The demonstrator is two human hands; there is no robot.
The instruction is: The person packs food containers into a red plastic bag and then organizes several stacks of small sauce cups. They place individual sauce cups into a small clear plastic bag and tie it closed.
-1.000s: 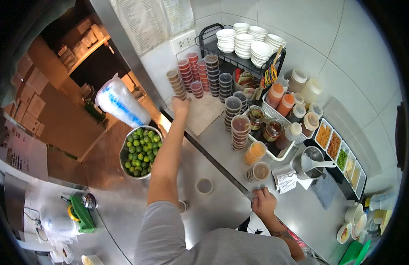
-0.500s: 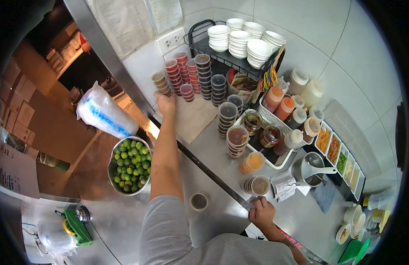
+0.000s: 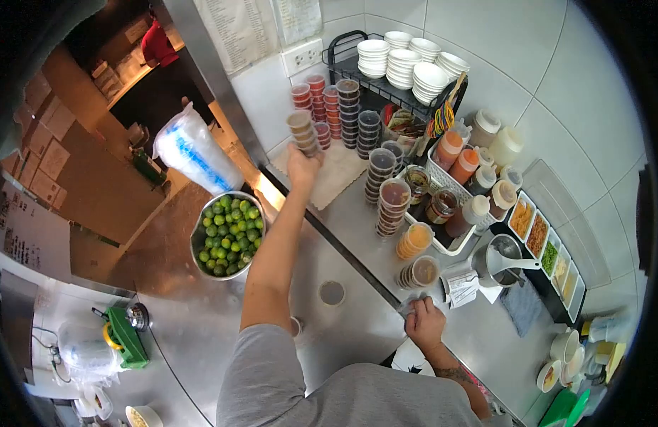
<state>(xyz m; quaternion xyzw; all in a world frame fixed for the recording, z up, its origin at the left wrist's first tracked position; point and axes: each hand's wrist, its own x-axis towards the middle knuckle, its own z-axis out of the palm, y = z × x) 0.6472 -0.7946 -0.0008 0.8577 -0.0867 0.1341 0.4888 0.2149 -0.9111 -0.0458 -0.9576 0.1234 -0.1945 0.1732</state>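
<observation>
My left hand (image 3: 303, 166) reaches far forward and grips the bottom of a stack of small lidded sauce cups (image 3: 301, 130), held off the counter above a beige mat (image 3: 332, 176). More stacks of red and dark sauce cups (image 3: 334, 108) stand behind it by the wall. My right hand (image 3: 423, 322) rests near the counter's front edge, fingers closed on a small grey cloth (image 3: 407, 305), next to a low stack of brown sauce cups (image 3: 419, 272).
A metal bowl of limes (image 3: 227, 233) and a sleeve of plastic cups (image 3: 194, 157) sit to the left. Squeeze bottles in a white basket (image 3: 463, 186), white bowls on a black rack (image 3: 407, 64), a topping tray (image 3: 548, 247) and a pot with a ladle (image 3: 505, 262) fill the right.
My left hand has closed on the leftmost stack of sauce cups and lifted it off the mat. My right hand has stayed on the cloth.
</observation>
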